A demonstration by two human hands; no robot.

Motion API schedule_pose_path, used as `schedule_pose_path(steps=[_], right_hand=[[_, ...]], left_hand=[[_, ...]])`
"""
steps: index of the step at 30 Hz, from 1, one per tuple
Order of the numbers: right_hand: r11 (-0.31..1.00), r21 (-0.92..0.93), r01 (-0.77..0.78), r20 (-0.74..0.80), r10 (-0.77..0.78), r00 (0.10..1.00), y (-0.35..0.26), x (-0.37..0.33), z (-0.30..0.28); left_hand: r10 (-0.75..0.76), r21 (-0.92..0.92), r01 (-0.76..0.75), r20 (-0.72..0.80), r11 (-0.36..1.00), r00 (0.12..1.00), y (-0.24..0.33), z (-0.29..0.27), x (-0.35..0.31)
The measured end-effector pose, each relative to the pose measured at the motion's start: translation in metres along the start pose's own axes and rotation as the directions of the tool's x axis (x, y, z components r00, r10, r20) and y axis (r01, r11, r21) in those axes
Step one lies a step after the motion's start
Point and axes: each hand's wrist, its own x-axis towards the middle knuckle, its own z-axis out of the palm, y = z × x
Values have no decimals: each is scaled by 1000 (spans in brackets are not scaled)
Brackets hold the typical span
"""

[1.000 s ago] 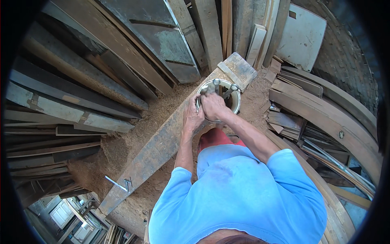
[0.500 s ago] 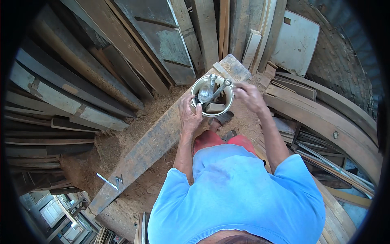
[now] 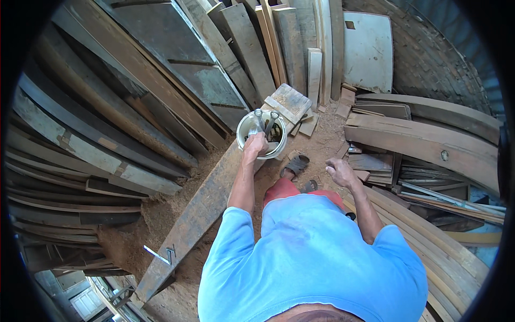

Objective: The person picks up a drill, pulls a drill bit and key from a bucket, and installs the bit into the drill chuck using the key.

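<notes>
A white bucket [image 3: 241, 124] stands on a long, worn wooden plank [image 3: 196, 206]. Two metal tools with rounded ends lean inside it: one [image 3: 258, 113] at the left, another [image 3: 274, 115] at the right. Other small items lie deeper in the bucket and are hard to make out. My left hand [image 3: 256, 145] reaches over the near rim, its fingertips hidden down among the contents. Away from the bucket, to its lower right, my right hand [image 3: 341, 173] has its fingers curled closed above the sawdust floor. Whether anything is inside it does not show.
A metal square-like tool [image 3: 170, 254] rests on the plank's near left end. Wood offcuts [image 3: 291, 103] lie beyond the bucket. Long boards [image 3: 70, 142] lean on the left, and thick curved-looking beams [image 3: 424, 144] are stacked on the right. My sandalled foot [image 3: 296, 165] is below the bucket.
My right hand has left the bucket's right side and come down toward me, to the right. My left hand has shifted from the rim's outer left side into the opening. The view has also shifted.
</notes>
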Motion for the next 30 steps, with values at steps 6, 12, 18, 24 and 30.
schedule_pose_path(steps=[6,12,18,24,30], right_hand=[[1000,17,-2,-1,2,1000,-3,-13,-21],[1000,20,22,-52,-21,998,1,-4,-28],[995,-49,85,19,-84,996,-21,14,-20],[925,366,101,60,-132,989,-83,56,-6],[447,838,-314,250,196,948,-153,158,62]], left_hand=[[66,-59,-63,38,996,997,7,-28,-6],[50,-145,-68,-121,987,991,22,-80,-43],[297,50,-293,-171,955,939,0,-62,-45],[291,63,-284,-242,957,926,27,-41,-39],[155,-37,-218,-588,975,794,5,-46,-58]])
